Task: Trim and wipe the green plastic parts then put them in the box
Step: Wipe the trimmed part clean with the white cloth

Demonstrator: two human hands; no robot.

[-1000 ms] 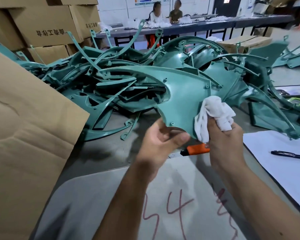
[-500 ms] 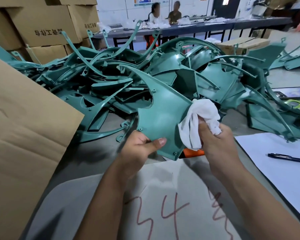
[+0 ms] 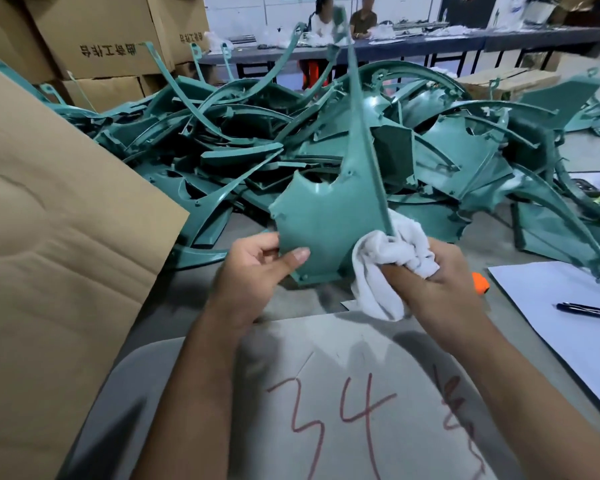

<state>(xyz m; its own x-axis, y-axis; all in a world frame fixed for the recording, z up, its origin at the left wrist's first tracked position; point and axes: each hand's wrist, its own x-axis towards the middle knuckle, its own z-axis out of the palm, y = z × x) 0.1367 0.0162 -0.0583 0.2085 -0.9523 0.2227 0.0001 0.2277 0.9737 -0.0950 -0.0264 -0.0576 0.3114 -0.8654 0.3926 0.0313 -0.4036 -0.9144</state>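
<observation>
I hold one green plastic part [image 3: 329,220] upright in front of me, its long thin arm pointing up and away. My left hand [image 3: 257,268] pinches its lower left edge, thumb on the face. My right hand [image 3: 433,275] grips a white cloth [image 3: 392,261] bunched against the part's right edge. Behind it lies a big heap of green plastic parts [image 3: 257,140] on the table. A cardboard box flap [image 3: 59,237] rises at my left.
An orange-handled tool [image 3: 479,283] peeks out behind my right wrist. White paper [image 3: 568,323] with a black pen [image 3: 586,311] lies at the right. A grey board [image 3: 343,410] with red writing sits under my forearms. Stacked cartons [image 3: 108,43] stand at the back left; people sit at a far table.
The part has been turned from lying sideways to standing upright, its arm swinging up. The cloth has slid from the part's face down to its lower right edge.
</observation>
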